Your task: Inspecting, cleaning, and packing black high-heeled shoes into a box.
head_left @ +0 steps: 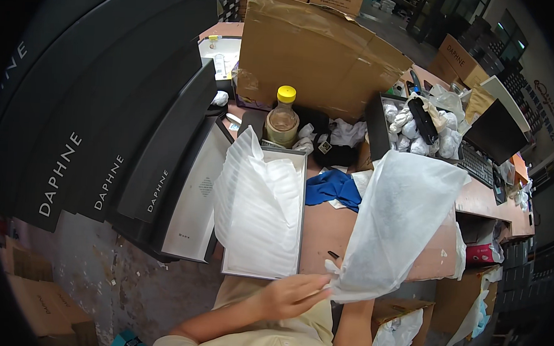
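A white, slightly see-through sheet or bag [406, 217] is held up over the right part of the pink table [327, 229]. My left hand [295, 296] is closed at its lower left corner, fingers pinched together there. My right forearm rises behind the sheet, and the sheet hides that hand. To the left lies an open shoe box [261, 265] with white wrapping paper [260, 197] loosely folded inside and spilling over its left side. A dark box lid [193, 212] leans beside it. A small black item [333, 255] lies near the sheet's left edge.
Large black boxes [91, 138] stack up at the left. Behind the shoe box stand a yellow-capped bottle [284, 120] and a tall cardboard panel [321, 56]. A blue cloth [332, 188] lies mid-table. At right are a black box of crumpled paper balls [411, 127] and a monitor [497, 131].
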Demonstrator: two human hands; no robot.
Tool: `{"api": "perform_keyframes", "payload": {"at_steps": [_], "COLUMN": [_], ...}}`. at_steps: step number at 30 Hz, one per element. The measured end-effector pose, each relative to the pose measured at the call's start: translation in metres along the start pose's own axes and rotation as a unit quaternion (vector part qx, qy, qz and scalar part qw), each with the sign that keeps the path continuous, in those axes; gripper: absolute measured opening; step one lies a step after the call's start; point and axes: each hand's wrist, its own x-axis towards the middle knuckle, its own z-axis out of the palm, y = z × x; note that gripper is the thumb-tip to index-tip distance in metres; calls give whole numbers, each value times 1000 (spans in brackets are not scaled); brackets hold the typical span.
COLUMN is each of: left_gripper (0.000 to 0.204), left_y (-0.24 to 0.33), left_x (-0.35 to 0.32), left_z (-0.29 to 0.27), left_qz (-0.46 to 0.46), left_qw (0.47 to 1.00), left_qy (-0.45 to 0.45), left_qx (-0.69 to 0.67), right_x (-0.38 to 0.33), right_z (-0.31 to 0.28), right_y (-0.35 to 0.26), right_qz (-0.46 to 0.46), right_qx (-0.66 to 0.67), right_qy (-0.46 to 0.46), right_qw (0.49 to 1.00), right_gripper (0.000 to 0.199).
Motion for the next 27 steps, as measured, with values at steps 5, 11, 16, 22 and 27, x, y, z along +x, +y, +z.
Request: {"api": "perform_keyframes", "payload": {"at_steps": [5, 11, 16, 22, 27], "left_gripper": [72, 30, 32, 42, 52], "left_y": [-34, -78, -45, -13, -5], "left_x": [17, 34, 79, 85, 93], "left_z": [-75, -114, -180, -224, -215], "left_qz": [-365, -545, -429, -349, -333], "left_qw": [863, 809, 732, 729, 723], "left_qy": [203, 211, 467, 455, 384], "left_qx": [285, -65, -247, -374, -469], "right_x": [-12, -14, 4, 30, 61], "right_z": [-2, 9, 55, 102, 95], "right_y": [-16, -24, -17, 50, 95], "right_qz": [-3, 20, 52, 51, -51], "right_qx": [-17, -20, -4, -106, -582], "right_qy": [7, -24, -75, -180, -192], "right_qw": [1000, 999, 996, 977, 788], "right_gripper": [59, 54, 50, 46, 50]}}
